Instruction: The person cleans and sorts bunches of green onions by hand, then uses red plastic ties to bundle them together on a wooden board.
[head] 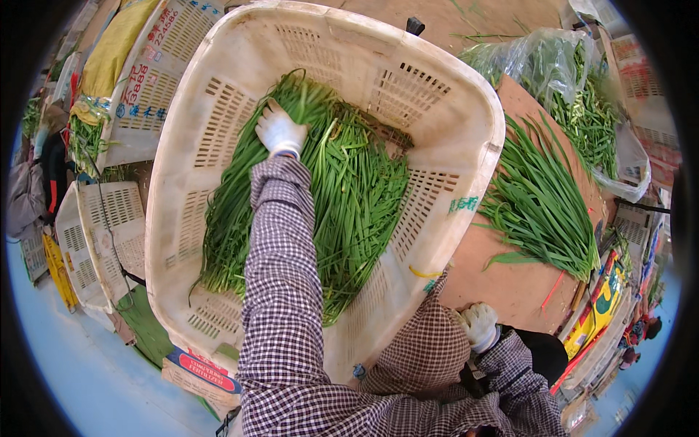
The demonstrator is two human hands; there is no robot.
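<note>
A big white plastic crate (327, 33) with slotted walls stands before me, holding bunches of long, flat green leaves (355, 185) that look like garlic chives. My left hand (279, 130), in a white glove, reaches in and lies on the leaves at the upper left of the pile. Its thumb is spread to the right, and the fingertips are partly hidden among the leaves. My right hand (479, 326), also gloved, rests with curled fingers by my checked-cloth knee, outside the crate; nothing shows in it. Another fan of the leaves (546, 202) lies on a brown board (491, 278) to the right.
A clear plastic bag (557, 60) of greens lies at the upper right. White slotted crates (112, 218) stand on the left, one beside a yellow sack (112, 54). A yellow printed bag (598, 306) is at the lower right. Another person (27, 185) is at the far left edge.
</note>
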